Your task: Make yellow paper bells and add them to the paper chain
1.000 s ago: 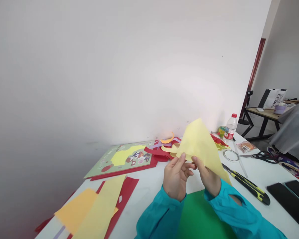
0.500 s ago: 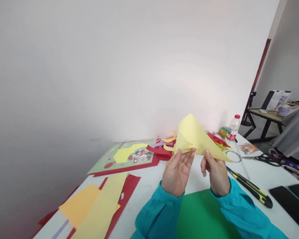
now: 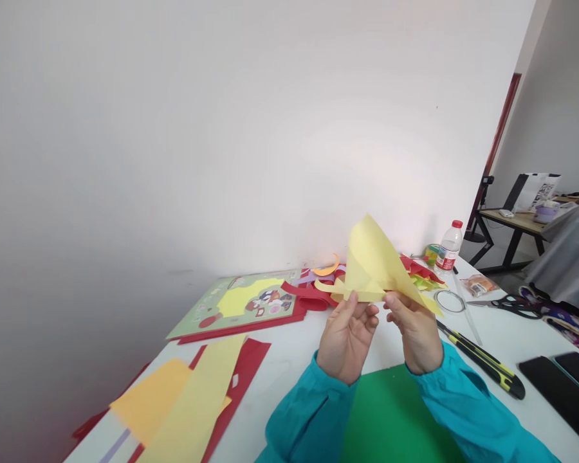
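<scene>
Both hands hold up a sheet of pale yellow paper (image 3: 374, 254), curled into a cone-like shape with its point at the top. My left hand (image 3: 348, 337) pinches the lower left edge between thumb and fingers, palm toward me. At the lower edge, to the right, my right hand (image 3: 415, 325) grips the paper with thumb and fingers. A narrow folded band runs along the bottom between the two hands. Below my forearms lies a green sheet (image 3: 390, 418) on the white table. The far side of the yellow paper is hidden.
Left of me lie a pale yellow strip (image 3: 197, 399), orange paper (image 3: 152, 395) and red paper (image 3: 251, 366). A paper pad (image 3: 212, 315) and red scraps (image 3: 313, 296) sit near the wall. To the right are a utility knife (image 3: 482, 360), scissors (image 3: 516, 305), a bottle (image 3: 448, 247) and black phones (image 3: 560, 392).
My right hand has shifted left along the paper's lower edge, closer to my left hand. The yellow paper has curled tighter and narrower. The view has moved slightly.
</scene>
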`<state>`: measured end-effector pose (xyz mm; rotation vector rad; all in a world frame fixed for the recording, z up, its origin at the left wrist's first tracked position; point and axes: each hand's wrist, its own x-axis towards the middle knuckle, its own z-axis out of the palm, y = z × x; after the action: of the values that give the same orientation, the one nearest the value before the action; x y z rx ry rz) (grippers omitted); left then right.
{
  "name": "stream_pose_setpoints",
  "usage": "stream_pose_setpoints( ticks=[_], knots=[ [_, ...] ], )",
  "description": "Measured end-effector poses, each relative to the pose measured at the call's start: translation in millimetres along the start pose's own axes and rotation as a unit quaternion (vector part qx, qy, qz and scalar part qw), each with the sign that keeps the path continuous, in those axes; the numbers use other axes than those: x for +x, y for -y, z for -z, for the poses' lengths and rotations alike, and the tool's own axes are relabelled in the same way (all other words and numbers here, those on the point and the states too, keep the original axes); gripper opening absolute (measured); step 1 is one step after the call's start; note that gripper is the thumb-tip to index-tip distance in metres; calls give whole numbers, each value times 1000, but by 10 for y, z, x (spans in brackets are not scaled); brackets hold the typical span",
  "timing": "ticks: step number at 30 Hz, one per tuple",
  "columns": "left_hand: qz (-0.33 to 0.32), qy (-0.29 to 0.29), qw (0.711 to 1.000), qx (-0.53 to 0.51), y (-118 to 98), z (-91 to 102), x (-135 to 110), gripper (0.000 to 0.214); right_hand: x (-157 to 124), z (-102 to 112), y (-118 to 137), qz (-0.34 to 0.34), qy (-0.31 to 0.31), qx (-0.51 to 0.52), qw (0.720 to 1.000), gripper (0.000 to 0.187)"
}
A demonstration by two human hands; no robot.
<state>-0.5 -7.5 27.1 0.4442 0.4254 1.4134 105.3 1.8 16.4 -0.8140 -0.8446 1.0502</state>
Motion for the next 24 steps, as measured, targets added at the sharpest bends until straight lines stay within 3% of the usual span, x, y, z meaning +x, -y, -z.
stream_pose_setpoints(
  ticks=[3,7,13,18,21,24],
  knots=[
    [8,-6,1000,-1,16,-30,-19,11,9,1,-11,-5,13,35,999,29],
    [69,-17,996,-49,-28,-82,-47,9,16,3,-28,10,0,40,999,21],
    [132,-2,982,-133,-139,-127,-113,26,0,-14,-28,8,-6,55,998,20],
    [100,-68,992,-45,-76,-192,-157,17,9,0,-43,-4,-2,67,998,20],
    [75,-78,994,-25,-58,-193,-134,16,22,20,-59,1,9,55,998,22],
    [41,-89,994,-41,-121,-159,-83,18,10,36,-25,-5,59,59,996,30]
  ],
)
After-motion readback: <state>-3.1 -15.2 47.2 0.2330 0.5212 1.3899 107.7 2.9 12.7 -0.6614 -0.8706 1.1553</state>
